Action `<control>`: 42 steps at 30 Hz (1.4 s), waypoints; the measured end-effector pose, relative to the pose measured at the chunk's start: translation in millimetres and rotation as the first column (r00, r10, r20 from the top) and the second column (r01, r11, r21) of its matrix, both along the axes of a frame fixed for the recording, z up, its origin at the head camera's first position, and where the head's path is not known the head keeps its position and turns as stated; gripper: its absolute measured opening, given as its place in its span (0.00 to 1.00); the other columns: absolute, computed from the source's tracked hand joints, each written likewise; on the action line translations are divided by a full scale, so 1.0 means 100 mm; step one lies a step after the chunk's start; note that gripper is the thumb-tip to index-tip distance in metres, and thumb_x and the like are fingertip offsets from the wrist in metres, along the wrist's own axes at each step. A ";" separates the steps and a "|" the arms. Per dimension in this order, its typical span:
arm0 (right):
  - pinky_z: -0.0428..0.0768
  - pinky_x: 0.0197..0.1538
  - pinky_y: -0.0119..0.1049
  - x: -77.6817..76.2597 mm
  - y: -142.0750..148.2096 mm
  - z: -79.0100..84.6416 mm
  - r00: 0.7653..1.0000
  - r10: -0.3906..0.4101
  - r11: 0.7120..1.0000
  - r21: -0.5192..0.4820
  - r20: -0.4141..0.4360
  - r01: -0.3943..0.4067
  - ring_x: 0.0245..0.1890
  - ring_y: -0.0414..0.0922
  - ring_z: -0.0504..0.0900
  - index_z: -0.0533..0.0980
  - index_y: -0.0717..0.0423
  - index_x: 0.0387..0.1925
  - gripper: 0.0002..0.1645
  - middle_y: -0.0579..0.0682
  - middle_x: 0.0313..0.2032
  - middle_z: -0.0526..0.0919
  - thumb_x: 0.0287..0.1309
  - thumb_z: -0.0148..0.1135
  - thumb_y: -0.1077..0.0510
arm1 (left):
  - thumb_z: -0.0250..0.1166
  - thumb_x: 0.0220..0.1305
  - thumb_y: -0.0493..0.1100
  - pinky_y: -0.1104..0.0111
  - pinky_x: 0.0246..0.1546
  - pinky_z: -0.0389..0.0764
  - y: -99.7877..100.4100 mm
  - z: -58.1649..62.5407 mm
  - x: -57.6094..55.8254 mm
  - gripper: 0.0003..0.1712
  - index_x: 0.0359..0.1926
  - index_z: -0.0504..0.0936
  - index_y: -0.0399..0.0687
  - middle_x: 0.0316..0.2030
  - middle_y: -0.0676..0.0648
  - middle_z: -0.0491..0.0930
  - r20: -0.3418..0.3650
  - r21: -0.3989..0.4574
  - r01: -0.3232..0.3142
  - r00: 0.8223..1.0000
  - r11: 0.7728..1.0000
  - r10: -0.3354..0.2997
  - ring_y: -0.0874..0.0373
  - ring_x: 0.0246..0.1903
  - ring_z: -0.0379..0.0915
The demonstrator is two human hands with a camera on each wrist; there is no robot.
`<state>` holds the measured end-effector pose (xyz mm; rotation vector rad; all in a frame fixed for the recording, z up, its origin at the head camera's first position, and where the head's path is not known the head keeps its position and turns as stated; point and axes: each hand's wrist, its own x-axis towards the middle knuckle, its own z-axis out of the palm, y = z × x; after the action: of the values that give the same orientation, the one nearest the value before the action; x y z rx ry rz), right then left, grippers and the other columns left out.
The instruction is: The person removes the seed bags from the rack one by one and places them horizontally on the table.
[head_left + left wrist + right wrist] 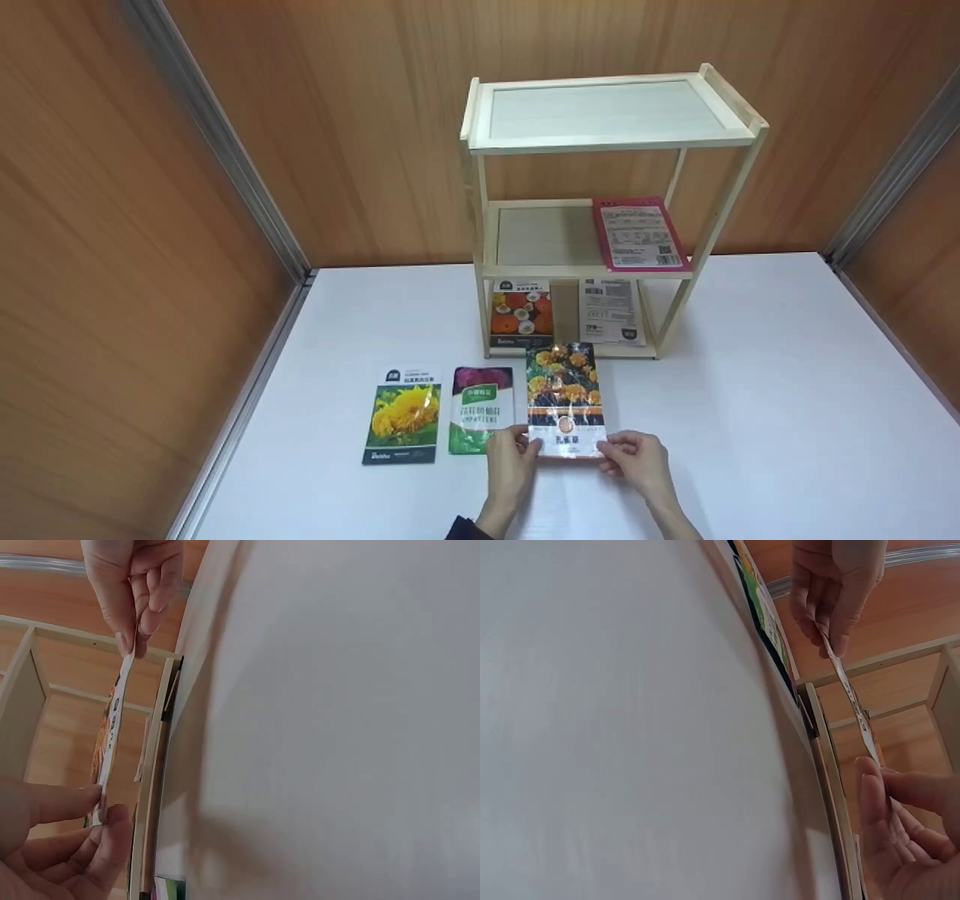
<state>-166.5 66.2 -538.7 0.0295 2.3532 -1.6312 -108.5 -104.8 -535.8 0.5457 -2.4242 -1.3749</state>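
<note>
A seed packet with orange marigolds point(566, 397) is held between both hands in front of the shelf. My left hand point(511, 466) pinches its lower left corner between thumb and fingers. At the lower right corner, my right hand point(642, 463) pinches it the same way. Both wrist views show the packet point(112, 727) nearly edge-on, above the white table. Just left of it lies a green and purple impatiens packet point(482, 412), partly behind my left hand. Farther left is a packet with a yellow flower point(405, 416).
A pale wooden three-tier shelf point(611, 142) stands at the back of the white table point(787, 390). A pink-edged packet point(641, 236) lies on its middle tier. The bottom tier holds an orange-and-white flower packet point(521, 313) and a white printed packet point(613, 311). Wood-grain panels surround the table.
</note>
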 end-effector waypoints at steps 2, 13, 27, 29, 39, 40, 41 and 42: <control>0.77 0.20 0.32 0.00 0.00 -0.02 1.000 0.022 0.999 0.043 0.013 -0.022 0.15 0.44 0.79 0.76 0.68 0.30 0.09 0.53 0.18 0.80 0.48 0.62 0.64 | 0.65 0.44 0.30 0.76 0.18 0.68 0.01 -0.01 0.02 0.13 0.35 0.77 0.31 0.20 0.53 0.72 0.015 -0.064 0.012 1.000 0.998 -0.011 0.67 0.18 0.65; 0.76 0.18 0.30 -0.03 -0.02 -0.09 0.996 0.062 0.985 0.155 0.067 -0.072 0.12 0.41 0.76 0.75 0.65 0.23 0.06 0.49 0.13 0.77 0.46 0.64 0.64 | 0.63 0.43 0.26 0.66 0.34 0.76 0.10 -0.08 0.03 0.25 0.47 0.70 0.32 0.40 0.41 0.77 0.066 -0.234 0.036 0.998 0.972 -0.021 0.52 0.37 0.76; 0.75 0.17 0.29 -0.06 -0.06 -0.13 0.993 0.103 0.963 0.245 0.049 -0.112 0.11 0.39 0.76 0.74 0.63 0.20 0.07 0.48 0.13 0.76 0.46 0.63 0.64 | 0.63 0.46 0.28 0.71 0.14 0.66 0.09 -0.08 -0.04 0.03 0.24 0.76 0.32 0.15 0.45 0.73 0.141 -0.309 0.079 0.989 0.948 -0.036 0.62 0.17 0.70; 0.75 0.17 0.29 -0.06 -0.06 -0.13 0.993 0.109 0.960 0.255 0.049 -0.118 0.11 0.39 0.76 0.74 0.63 0.20 0.08 0.48 0.13 0.76 0.46 0.64 0.63 | 0.63 0.45 0.28 0.71 0.13 0.65 0.10 -0.07 -0.04 0.02 0.23 0.76 0.32 0.14 0.45 0.72 0.158 -0.313 0.072 0.987 0.947 -0.023 0.63 0.16 0.67; 0.74 0.16 0.28 -0.05 -0.06 -0.10 0.993 0.092 0.950 0.292 0.069 -0.108 0.11 0.39 0.75 0.73 0.62 0.20 0.10 0.48 0.12 0.76 0.47 0.64 0.60 | 0.65 0.45 0.31 0.71 0.14 0.67 0.13 -0.04 -0.04 0.04 0.22 0.76 0.34 0.15 0.45 0.73 0.209 -0.353 0.058 0.978 0.934 0.018 0.61 0.16 0.68; 0.74 0.16 0.28 -0.05 -0.06 -0.09 0.993 0.093 0.948 0.300 0.067 -0.109 0.10 0.39 0.75 0.72 0.62 0.20 0.10 0.48 0.12 0.76 0.47 0.64 0.60 | 0.65 0.46 0.31 0.71 0.14 0.67 0.13 -0.04 -0.04 0.04 0.22 0.76 0.34 0.15 0.45 0.73 0.214 -0.356 0.061 0.977 0.933 0.018 0.61 0.16 0.68; 0.73 0.16 0.27 -0.04 -0.05 -0.08 0.993 0.095 0.945 0.308 0.066 -0.111 0.10 0.39 0.75 0.72 0.61 0.20 0.11 0.48 0.12 0.75 0.47 0.64 0.59 | 0.65 0.46 0.31 0.70 0.14 0.67 0.13 -0.04 -0.04 0.05 0.21 0.76 0.35 0.15 0.45 0.73 0.219 -0.359 0.063 0.976 0.931 0.019 0.61 0.16 0.68; 0.73 0.16 0.27 -0.04 -0.05 -0.07 0.993 0.101 0.940 0.320 0.063 -0.116 0.10 0.39 0.74 0.72 0.61 0.20 0.11 0.48 0.12 0.75 0.48 0.64 0.59 | 0.65 0.46 0.32 0.70 0.14 0.67 0.13 -0.03 -0.04 0.05 0.21 0.76 0.35 0.15 0.45 0.73 0.225 -0.363 0.065 0.974 0.930 0.019 0.61 0.16 0.68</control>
<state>-170.0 61.5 -545.7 0.0024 2.5121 -1.1686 -112.1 -91.4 -538.6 0.6020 -2.7864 -0.8646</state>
